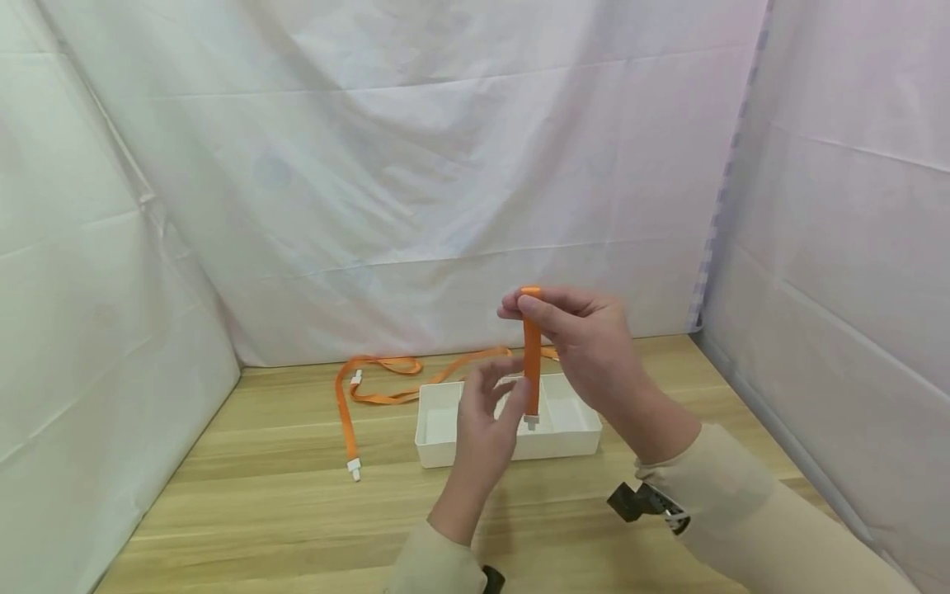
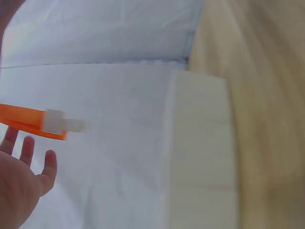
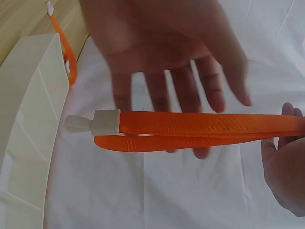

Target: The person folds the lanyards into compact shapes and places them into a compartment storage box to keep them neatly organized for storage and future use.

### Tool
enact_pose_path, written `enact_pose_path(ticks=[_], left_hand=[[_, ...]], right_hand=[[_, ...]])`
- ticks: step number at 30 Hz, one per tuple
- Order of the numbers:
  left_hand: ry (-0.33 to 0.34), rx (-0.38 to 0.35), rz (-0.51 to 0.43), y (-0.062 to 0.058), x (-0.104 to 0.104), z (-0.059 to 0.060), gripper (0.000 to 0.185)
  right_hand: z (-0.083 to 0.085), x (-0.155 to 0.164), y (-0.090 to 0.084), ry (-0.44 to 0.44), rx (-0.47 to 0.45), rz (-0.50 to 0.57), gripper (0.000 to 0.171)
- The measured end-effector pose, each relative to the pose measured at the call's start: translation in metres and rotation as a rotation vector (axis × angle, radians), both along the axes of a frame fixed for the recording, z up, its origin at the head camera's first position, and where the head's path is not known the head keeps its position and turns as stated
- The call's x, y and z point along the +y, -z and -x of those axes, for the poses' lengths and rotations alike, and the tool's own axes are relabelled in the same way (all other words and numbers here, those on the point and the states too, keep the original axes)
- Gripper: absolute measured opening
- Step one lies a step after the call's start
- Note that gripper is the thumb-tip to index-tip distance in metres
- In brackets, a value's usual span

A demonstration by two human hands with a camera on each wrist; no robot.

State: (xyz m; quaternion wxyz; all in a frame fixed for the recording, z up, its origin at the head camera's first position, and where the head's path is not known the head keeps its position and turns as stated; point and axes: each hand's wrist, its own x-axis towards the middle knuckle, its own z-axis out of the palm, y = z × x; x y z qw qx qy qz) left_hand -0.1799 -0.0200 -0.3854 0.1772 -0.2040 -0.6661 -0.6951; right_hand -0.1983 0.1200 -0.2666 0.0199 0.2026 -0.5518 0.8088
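Currently, step in hand: a folded orange lanyard is held upright above the white tray, judged to be at the folding stage, before it is set down anywhere.
Lanyard position: it hangs doubled over, the fold at the top and the white plastic clip at the bottom, just above the tray's interior.
Lanyard detail: the right wrist view shows two layers of strap ending in the clip.
Right hand: it pinches the top fold between thumb and fingers, wrist raised, forearm angled up from the lower right.
Left hand: fingers are loosely spread and nothing is gripped; the fingertips sit just beside the lower strap, and contact cannot be confirmed. The left wrist view shows the open palm below the clip.
Next move, as judged: the left hand needs to close on the lower end near the clip so that both layers stay aligned.
Surroundings: a second orange lanyard lies loose on the wooden table behind and left of the tray.
Enclosure: white fabric covers the back and sides.
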Motion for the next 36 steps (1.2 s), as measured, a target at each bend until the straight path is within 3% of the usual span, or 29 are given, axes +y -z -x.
enact_pose_path(ticks=[3,6,13,19,22,30,36], left_hand=[[-0.002,0.064,0.077,-0.017,0.0,0.003,0.029],[0.009,0.067,0.125,-0.026,0.002,0.003,0.031],[0.093,-0.049,0.032,-0.026,0.007,0.001,0.035],[0.101,-0.092,0.017,-0.025,0.009,0.0,0.032],[0.067,-0.085,0.032,-0.025,0.01,-0.001,0.029],[-0.175,0.089,0.2,-0.023,0.016,-0.003,0.024],[-0.176,0.117,0.204,-0.022,0.018,-0.004,0.022]], right_hand=[[-0.001,-0.004,0.001,0.004,-0.019,-0.019,0.014],[-0.001,-0.007,0.002,0.006,-0.038,-0.03,0.013],[0.0,-0.012,0.004,0.03,-0.042,-0.057,0.011],[0.0,-0.012,0.006,0.042,-0.057,-0.056,0.012],[0.001,-0.013,0.008,0.064,-0.056,-0.056,0.013],[-0.002,-0.021,0.016,0.251,-0.036,-0.092,0.01],[-0.005,-0.023,0.017,0.327,-0.009,-0.135,0.013]])
